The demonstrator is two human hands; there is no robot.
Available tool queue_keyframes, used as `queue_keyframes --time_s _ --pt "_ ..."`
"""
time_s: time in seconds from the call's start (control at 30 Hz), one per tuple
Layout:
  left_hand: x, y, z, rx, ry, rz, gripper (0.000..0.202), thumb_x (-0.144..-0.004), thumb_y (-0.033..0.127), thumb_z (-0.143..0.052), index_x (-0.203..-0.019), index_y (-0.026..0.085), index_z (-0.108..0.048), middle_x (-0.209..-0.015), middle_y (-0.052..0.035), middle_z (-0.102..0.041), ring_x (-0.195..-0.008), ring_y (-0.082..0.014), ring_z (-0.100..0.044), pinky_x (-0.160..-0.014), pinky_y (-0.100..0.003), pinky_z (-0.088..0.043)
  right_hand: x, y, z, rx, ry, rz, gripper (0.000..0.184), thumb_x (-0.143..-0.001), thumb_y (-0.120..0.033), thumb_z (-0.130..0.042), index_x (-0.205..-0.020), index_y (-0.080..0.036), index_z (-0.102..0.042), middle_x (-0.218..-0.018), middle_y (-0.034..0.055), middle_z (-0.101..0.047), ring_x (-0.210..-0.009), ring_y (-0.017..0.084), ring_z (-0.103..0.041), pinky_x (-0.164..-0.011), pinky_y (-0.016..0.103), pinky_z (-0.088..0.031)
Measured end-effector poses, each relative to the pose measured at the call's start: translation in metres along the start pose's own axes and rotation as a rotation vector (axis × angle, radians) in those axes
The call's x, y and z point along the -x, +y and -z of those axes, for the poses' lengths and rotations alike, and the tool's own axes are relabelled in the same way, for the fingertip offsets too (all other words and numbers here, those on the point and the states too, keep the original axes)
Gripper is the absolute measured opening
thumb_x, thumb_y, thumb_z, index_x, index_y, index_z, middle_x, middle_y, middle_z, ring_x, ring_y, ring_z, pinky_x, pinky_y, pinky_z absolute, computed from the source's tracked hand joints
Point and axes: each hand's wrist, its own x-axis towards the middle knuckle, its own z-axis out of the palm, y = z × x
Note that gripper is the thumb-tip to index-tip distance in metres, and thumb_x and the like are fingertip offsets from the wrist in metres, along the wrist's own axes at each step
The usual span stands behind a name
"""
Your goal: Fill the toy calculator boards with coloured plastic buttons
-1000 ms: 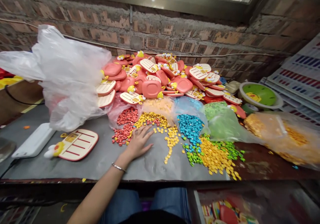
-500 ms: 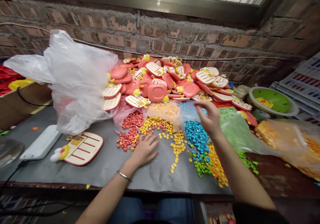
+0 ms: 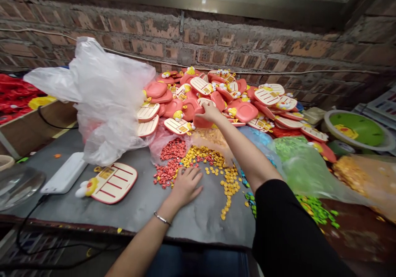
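Note:
My left hand point(image 3: 186, 184) lies palm down on the grey table cover, fingers spread, its tips beside small red pieces point(image 3: 168, 173) and yellow pieces point(image 3: 213, 157). My right hand point(image 3: 210, 114) reaches over to the heap, with its fingers bent round the upper edge of a coral-red plastic board point(image 3: 202, 122). The hand hides part of that board. Another board point(image 3: 114, 183), cream-faced with dark red lines and a yellow duck-like head, lies face up at the left.
Behind lies a heap of similar boards point(image 3: 246, 112) against the brick wall. A crumpled clear bag point(image 3: 105, 103) stands left, near a white power bank point(image 3: 64, 174). Bags of green pieces point(image 3: 297, 157) and orange pieces point(image 3: 355, 169) lie right, below a green-and-white bowl point(image 3: 359, 128).
My right hand has moved left and away from me, from above the blue pieces to the red board in the heap. My left hand stays flat. The view has shifted slightly.

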Motion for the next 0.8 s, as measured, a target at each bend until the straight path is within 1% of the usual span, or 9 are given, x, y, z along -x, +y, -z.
queue_keyframes --time_s 0.07,0.13,0.23,0.33,0.43,0.53,0.6,0.67,0.8 --pt "0.0 0.0 0.002 0.019 0.098 0.044 0.037 -0.091 0.036 -0.054 -0.125 0.022 -0.056 -0.132 -0.0099 -0.061 -0.119 -0.0274 -0.054 -0.097 -0.048 -0.032 0.027 -0.002 0.006 -0.079 0.065 -0.006 0.046 -0.086 -0.049 -0.06 -0.117 -0.014 -0.054 -0.132 0.0187 -0.044 -0.12 0.032 -0.049 -0.105 0.044 -0.038" --pt "0.002 -0.001 0.005 0.06 0.273 0.086 0.041 -0.093 0.037 -0.05 -0.131 0.022 -0.05 -0.128 -0.0108 -0.063 -0.117 -0.0261 -0.056 -0.099 -0.046 -0.031 0.066 -0.003 0.013 -0.175 0.19 0.039 0.029 -0.088 -0.044 -0.056 -0.099 -0.017 -0.056 -0.117 0.0138 -0.048 -0.107 0.027 -0.054 -0.099 0.044 -0.042" --pt "0.004 -0.003 0.007 0.134 0.662 0.147 0.043 -0.095 0.041 -0.045 -0.133 0.02 -0.045 -0.12 -0.0128 -0.065 -0.114 -0.0257 -0.057 -0.098 -0.044 -0.034 0.147 -0.007 0.02 -0.31 0.423 0.198 0.012 -0.085 -0.03 -0.057 -0.087 -0.02 -0.052 -0.107 0.009 -0.048 -0.107 0.026 -0.051 -0.099 0.044 -0.041" --pt "0.005 -0.005 0.008 0.261 0.817 0.223 0.041 -0.095 0.042 -0.043 -0.129 0.019 -0.046 -0.118 -0.0123 -0.062 -0.114 -0.0252 -0.056 -0.098 -0.044 -0.038 0.236 -0.014 0.014 -0.46 0.491 0.214 0.007 -0.084 -0.025 -0.058 -0.088 -0.022 -0.053 -0.109 0.0083 -0.047 -0.111 0.026 -0.049 -0.098 0.044 -0.042" --pt "0.006 -0.004 0.008 0.319 0.825 0.247 0.039 -0.095 0.043 -0.041 -0.125 0.019 -0.047 -0.117 -0.0117 -0.061 -0.113 -0.0246 -0.056 -0.098 -0.044 -0.039 0.309 -0.024 -0.015 -0.605 0.36 0.11 0.003 -0.086 -0.024 -0.057 -0.089 -0.023 -0.056 -0.111 0.008 -0.05 -0.111 0.025 -0.052 -0.095 0.041 -0.044" --pt "0.006 -0.001 0.009 0.299 0.738 0.216 0.034 -0.095 0.041 -0.041 -0.12 0.019 -0.05 -0.114 -0.0106 -0.064 -0.112 -0.0242 -0.057 -0.098 -0.043 -0.039 0.353 -0.031 -0.052 -0.673 0.228 0.059 0.009 -0.089 -0.024 -0.054 -0.096 -0.024 -0.059 -0.119 0.0094 -0.053 -0.116 0.025 -0.053 -0.096 0.04 -0.045" --pt "0.005 0.001 0.011 0.275 0.647 0.19 0.031 -0.095 0.04 -0.042 -0.117 0.02 -0.053 -0.112 -0.0095 -0.066 -0.11 -0.0239 -0.058 -0.097 -0.042 -0.039 0.365 -0.033 -0.07 -0.638 0.138 0.047 0.019 -0.092 -0.026 -0.051 -0.109 -0.024 -0.06 -0.13 0.0104 -0.054 -0.121 0.025 -0.052 -0.098 0.042 -0.044" --pt "0.004 0.002 0.012 0.261 0.556 0.179 0.028 -0.094 0.038 -0.044 -0.113 0.021 -0.055 -0.11 -0.0085 -0.068 -0.109 -0.0235 -0.059 -0.095 -0.041 -0.038 0.368 -0.035 -0.075 -0.515 0.041 0.01 0.029 -0.094 -0.03 -0.051 -0.122 -0.026 -0.059 -0.139 0.0095 -0.053 -0.122 0.028 -0.05 -0.1 0.046 -0.041" --pt "0.001 0.001 0.017 0.263 0.436 0.188 0.022 -0.093 0.033 -0.047 -0.107 0.021 -0.058 -0.11 -0.0072 -0.069 -0.108 -0.0229 -0.059 -0.094 -0.04 -0.035 0.35 -0.037 -0.056 -0.246 -0.122 -0.084 0.034 -0.095 -0.037 -0.053 -0.127 -0.031 -0.061 -0.14 0.0064 -0.056 -0.114 0.032 -0.053 -0.092 0.051 -0.04"
